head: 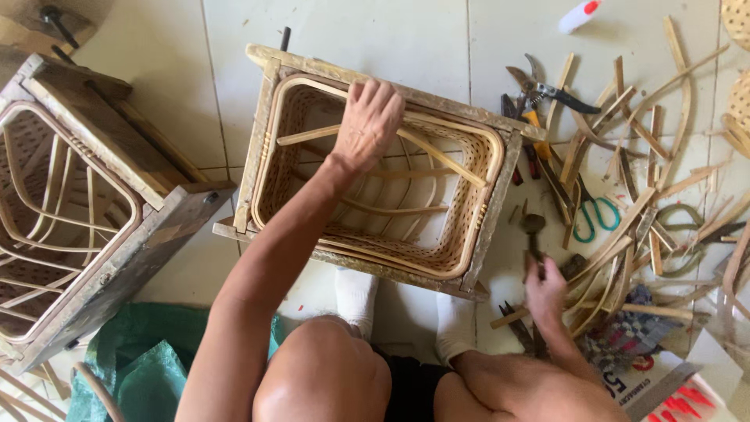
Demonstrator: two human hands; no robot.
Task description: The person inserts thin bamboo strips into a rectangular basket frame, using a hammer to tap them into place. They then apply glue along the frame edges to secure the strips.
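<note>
In the middle of the frame a woven cane basket [469, 199] sits inside a rough wooden frame [262, 125] on the tiled floor, its long axis running from upper left down to lower right and its open mouth facing up; the left hand [367, 121] rests on its far rim, fingers curled together over a cane strip [437, 156] that slants across the opening. To the right of the basket the right hand [544, 291] is closed around the handle of a small hammer [533, 227], whose head points up-frame. Beyond lie scattered cane offcuts [656, 141], pruning shears [547, 90], green-handled scissors [595, 215], and at far left a second framed basket [70, 211].
</note>
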